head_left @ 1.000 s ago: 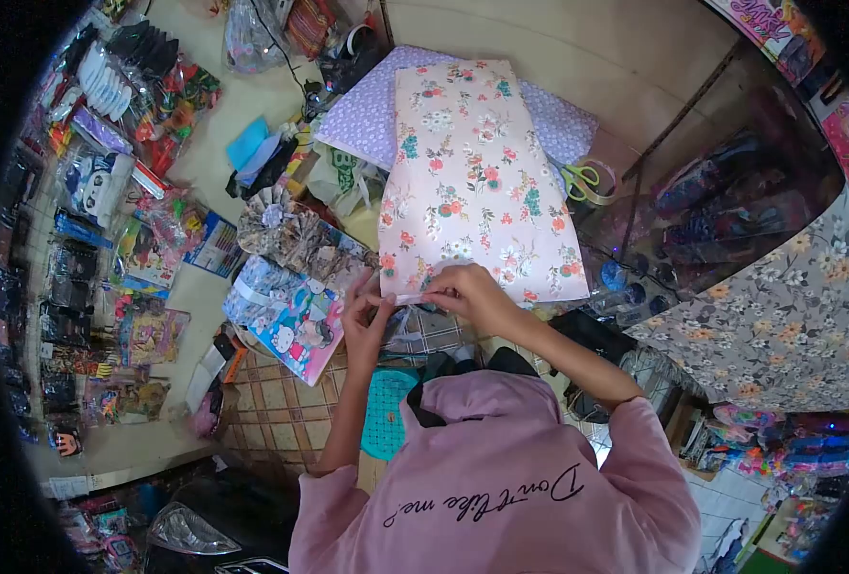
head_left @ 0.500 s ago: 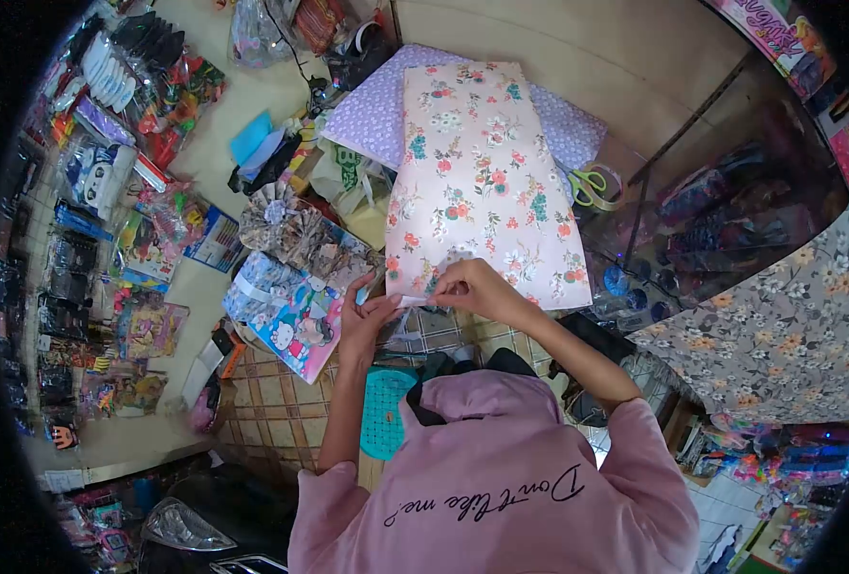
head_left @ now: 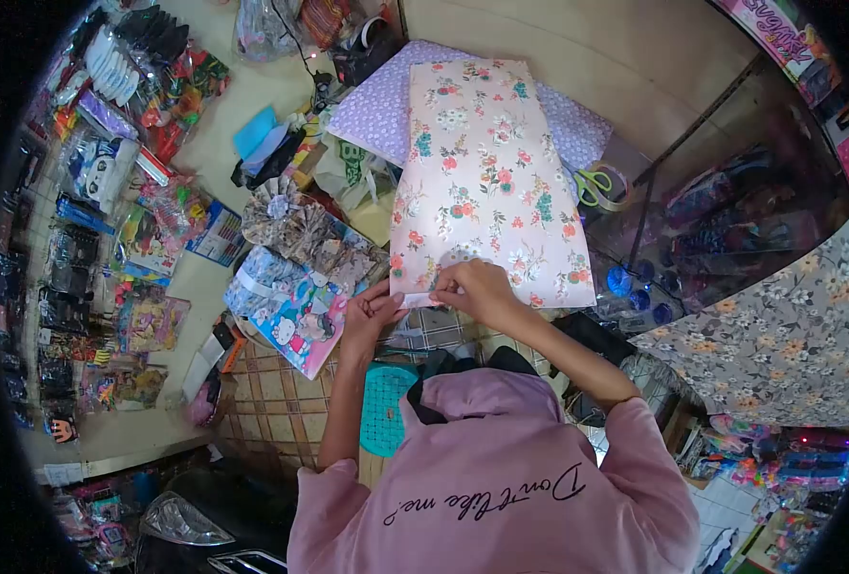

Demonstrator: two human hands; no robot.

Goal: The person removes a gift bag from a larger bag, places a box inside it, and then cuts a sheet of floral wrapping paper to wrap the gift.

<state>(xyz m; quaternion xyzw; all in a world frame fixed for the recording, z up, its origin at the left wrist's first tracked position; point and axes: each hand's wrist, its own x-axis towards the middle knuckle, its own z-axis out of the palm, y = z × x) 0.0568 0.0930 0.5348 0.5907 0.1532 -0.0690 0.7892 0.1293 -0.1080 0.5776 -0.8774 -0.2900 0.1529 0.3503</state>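
A long pink sheet of floral wrapping paper [head_left: 486, 182] lies in front of me, its near edge close to my body. At its near-left corner a narrow pale strip of the edge is turned over. My left hand [head_left: 374, 311] pinches the left end of that strip between thumb and fingers. A little to the right, my right hand [head_left: 477, 289] has its fingers closed on the same strip. Under the floral sheet lies a purple patterned sheet [head_left: 372, 113], showing at both sides.
Green-handled scissors [head_left: 593, 187] and a tape roll [head_left: 619, 184] lie right of the paper. On the left are a fanned fabric-like bundle [head_left: 290, 225] and a Hello Kitty item [head_left: 300, 330]. A turquoise stool [head_left: 386, 407] stands below. Packaged goods [head_left: 99, 249] line the left counter.
My left hand has shifted slightly right, closer to the paper's corner. The pale strip now lies flatter along the near edge. My right hand stays nearly in place.
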